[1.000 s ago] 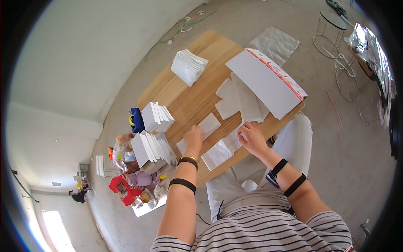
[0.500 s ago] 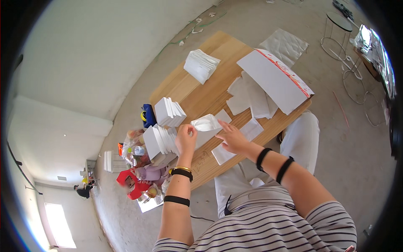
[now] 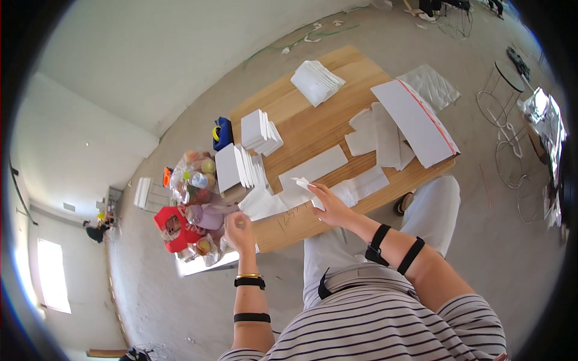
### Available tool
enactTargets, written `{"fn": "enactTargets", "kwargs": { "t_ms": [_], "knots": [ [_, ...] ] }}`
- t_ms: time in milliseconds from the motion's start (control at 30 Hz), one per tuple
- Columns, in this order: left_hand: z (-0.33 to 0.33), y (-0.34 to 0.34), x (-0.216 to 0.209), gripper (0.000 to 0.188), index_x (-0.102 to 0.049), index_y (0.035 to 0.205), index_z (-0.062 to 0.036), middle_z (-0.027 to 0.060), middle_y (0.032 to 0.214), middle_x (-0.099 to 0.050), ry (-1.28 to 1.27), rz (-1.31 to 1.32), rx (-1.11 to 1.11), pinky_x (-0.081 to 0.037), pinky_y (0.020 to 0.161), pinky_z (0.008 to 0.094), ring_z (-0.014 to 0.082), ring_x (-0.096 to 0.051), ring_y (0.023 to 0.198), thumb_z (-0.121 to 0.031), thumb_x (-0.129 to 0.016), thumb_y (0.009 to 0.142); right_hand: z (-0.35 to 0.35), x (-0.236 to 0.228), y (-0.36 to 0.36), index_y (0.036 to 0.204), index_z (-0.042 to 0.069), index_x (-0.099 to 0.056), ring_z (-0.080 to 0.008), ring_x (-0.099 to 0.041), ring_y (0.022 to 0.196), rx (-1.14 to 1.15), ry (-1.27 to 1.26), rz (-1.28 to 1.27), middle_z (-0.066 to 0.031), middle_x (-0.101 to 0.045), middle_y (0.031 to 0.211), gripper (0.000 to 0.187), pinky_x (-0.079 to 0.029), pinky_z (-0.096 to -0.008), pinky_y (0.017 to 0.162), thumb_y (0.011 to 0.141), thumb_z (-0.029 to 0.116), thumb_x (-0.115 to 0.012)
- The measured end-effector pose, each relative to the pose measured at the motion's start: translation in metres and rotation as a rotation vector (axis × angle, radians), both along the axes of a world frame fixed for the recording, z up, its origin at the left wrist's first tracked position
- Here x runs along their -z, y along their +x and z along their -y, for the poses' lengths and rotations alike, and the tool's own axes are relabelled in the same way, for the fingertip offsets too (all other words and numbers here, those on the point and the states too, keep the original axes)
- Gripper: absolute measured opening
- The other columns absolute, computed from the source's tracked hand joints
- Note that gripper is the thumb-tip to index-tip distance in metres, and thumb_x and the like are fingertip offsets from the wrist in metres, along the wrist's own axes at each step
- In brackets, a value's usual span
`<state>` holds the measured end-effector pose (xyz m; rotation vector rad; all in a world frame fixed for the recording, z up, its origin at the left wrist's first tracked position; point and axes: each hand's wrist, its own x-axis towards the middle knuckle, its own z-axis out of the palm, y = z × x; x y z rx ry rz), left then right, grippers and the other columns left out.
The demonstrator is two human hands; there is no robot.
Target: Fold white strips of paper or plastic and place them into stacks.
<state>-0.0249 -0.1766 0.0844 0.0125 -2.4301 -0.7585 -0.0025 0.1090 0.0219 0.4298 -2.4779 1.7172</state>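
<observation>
A thin white paper sheet (image 3: 262, 203) stretches, creased, across the near left part of the wooden table, between my two hands. My left hand (image 3: 239, 232) is pinched closed at its left corner, just past the table's edge. At the other end, my right hand (image 3: 331, 206) has its fingertips on a raised white fold. Beneath and behind lies a flat white strip (image 3: 319, 167). Another white sheet (image 3: 368, 182) rests just right of my right hand. Left of the sheet stand stacks of folded white pieces (image 3: 229, 169) (image 3: 257, 129).
The wooden table (image 3: 319, 129) also bears a white pile (image 3: 318, 83) at the back, loose sheets (image 3: 385, 135) and a white box with a red edge (image 3: 415, 123). At left are a blue tape dispenser (image 3: 223, 133), bagged fruit (image 3: 195, 174) and a red package (image 3: 173, 228).
My left hand has moved left and nearer to me, and the white paper between my hands is now spread out wider and lower. My right hand stays over the table. The view has shifted.
</observation>
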Motion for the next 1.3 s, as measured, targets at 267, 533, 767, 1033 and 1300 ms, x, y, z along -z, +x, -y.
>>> {"fn": "enactTargets", "kwargs": {
  "t_ms": [267,533,767,1033,1300],
  "knots": [
    [0.099,0.061,0.126,0.025,-0.062,0.103,0.0022,0.0147,0.103,-0.062,0.751,0.243,-0.474,-0.046,0.087,0.0344,0.0257,-0.060,0.100,-0.012,-0.068,0.083,-0.010,0.001,0.019,0.147,0.004,-0.035,-0.0270,-0.046,0.130,-0.052,-0.241,0.296,-0.0127,-0.039,0.144,0.063,-0.042,-0.0392,0.101,0.091,0.016,-0.063],
    [-0.073,0.052,0.076,0.063,-0.038,0.141,0.0001,0.0191,0.142,-0.044,-0.220,0.284,0.475,-0.030,0.114,0.0464,0.0340,-0.041,0.133,-0.015,-0.065,0.086,-0.019,-0.010,0.008,0.150,0.006,-0.032,-0.0238,-0.050,0.125,-0.088,-0.230,0.327,-0.0126,-0.038,0.145,0.067,-0.044,-0.0355,0.097,0.093,0.018,-0.063],
    [-0.065,0.052,0.097,0.082,-0.012,0.155,-0.0017,0.0173,0.154,-0.033,-0.531,0.495,0.357,-0.008,0.121,0.0537,0.0323,-0.024,0.147,-0.040,-0.054,0.095,-0.009,-0.047,0.009,0.154,0.008,-0.026,-0.0188,-0.055,0.115,-0.275,-0.386,0.408,-0.0113,-0.036,0.147,0.069,-0.047,-0.0322,0.094,0.096,0.017,-0.061],
    [-0.037,0.067,0.088,0.079,-0.020,0.153,-0.0032,0.0176,0.143,-0.044,-0.391,0.422,0.437,-0.018,0.118,0.0559,0.0375,-0.034,0.139,-0.033,-0.061,0.092,-0.049,0.013,0.037,0.152,0.008,-0.031,-0.0173,-0.057,0.109,-0.082,-0.231,0.619,-0.0124,-0.038,0.144,0.067,-0.048,-0.0327,0.092,0.092,0.016,-0.062],
    [-0.041,0.068,0.088,0.077,-0.022,0.152,-0.0018,0.0200,0.139,-0.044,-0.364,0.427,0.427,-0.018,0.118,0.0560,0.0388,-0.034,0.138,-0.034,-0.059,0.094,-0.050,0.023,0.039,0.143,0.006,-0.043,-0.0181,-0.064,0.095,0.044,-0.311,0.726,-0.0128,-0.042,0.137,0.054,-0.051,-0.0303,0.083,0.093,0.015,-0.061]
  ]
}}
